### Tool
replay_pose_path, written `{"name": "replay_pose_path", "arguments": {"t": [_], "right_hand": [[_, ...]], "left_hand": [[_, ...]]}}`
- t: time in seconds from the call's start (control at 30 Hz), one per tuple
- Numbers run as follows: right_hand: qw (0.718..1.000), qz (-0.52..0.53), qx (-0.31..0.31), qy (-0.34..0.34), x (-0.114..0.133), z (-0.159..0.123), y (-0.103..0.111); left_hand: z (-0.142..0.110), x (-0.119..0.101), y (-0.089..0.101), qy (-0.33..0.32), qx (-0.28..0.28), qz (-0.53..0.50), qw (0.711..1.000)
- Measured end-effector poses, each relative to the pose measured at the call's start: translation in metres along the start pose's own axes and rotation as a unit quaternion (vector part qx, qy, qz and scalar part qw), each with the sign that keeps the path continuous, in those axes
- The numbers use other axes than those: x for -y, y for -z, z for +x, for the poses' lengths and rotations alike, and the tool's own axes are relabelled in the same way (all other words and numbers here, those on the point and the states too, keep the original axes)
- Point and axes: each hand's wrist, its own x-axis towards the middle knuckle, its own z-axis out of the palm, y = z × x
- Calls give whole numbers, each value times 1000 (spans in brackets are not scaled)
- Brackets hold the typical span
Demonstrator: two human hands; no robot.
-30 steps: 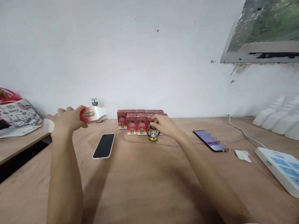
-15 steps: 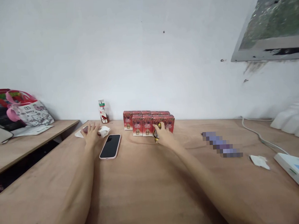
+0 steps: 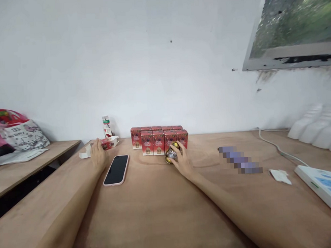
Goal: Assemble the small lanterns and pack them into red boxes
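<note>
My right hand point(image 3: 182, 161) is closed round a small gold lantern with a clear globe point(image 3: 171, 154), which stands on the wooden table point(image 3: 169, 211) just in front of a row of several red boxes point(image 3: 157, 139). My left hand point(image 3: 99, 156) rests on the table at the far left, its fingers curled by an opened red and white box point(image 3: 107, 143) lying flat. A black phone in a pink case point(image 3: 116, 170) lies face up right of that hand.
A small bottle point(image 3: 106, 127) stands by the wall. A second phone point(image 3: 240, 161) lies at the right, near a scrap of paper point(image 3: 280, 176), a white cable point(image 3: 273, 145) and a white box point(image 3: 322, 186). A lower side table point(image 3: 24, 163) at the left holds bags point(image 3: 16, 132).
My left hand came down from the air with the opened box and laid it flat on the table. My right hand stayed at the lantern and drew slightly nearer.
</note>
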Motion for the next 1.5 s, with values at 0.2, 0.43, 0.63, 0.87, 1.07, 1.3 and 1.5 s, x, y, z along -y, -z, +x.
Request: {"name": "replay_pose_path", "arguments": {"t": [0.2, 0.43, 0.63, 0.87, 1.07, 1.3, 1.5], "right_hand": [[995, 74, -44, 49, 9, -8, 4], [991, 118, -57, 41, 22, -17, 8], [981, 189, -23, 23, 31, -23, 7], [980, 192, -21, -55, 35, -12, 20], [973, 222, 0, -68, 42, -6, 25], [912, 326, 31, -247, 36, -6, 14], [918, 319, 67, -228, 44, -8, 19]], "left_hand": [[-46, -78, 8, -147, 35, -156, 976], [-92, -158, 21, -172, 192, -270, 928], [-107, -169, 23, -23, 380, -406, 831], [-105, -169, 18, 127, 334, -484, 799], [-103, -172, 19, 250, 295, -536, 750], [-102, -172, 15, 317, 290, -565, 704], [-104, -169, 10, 317, 273, -545, 727]]}}
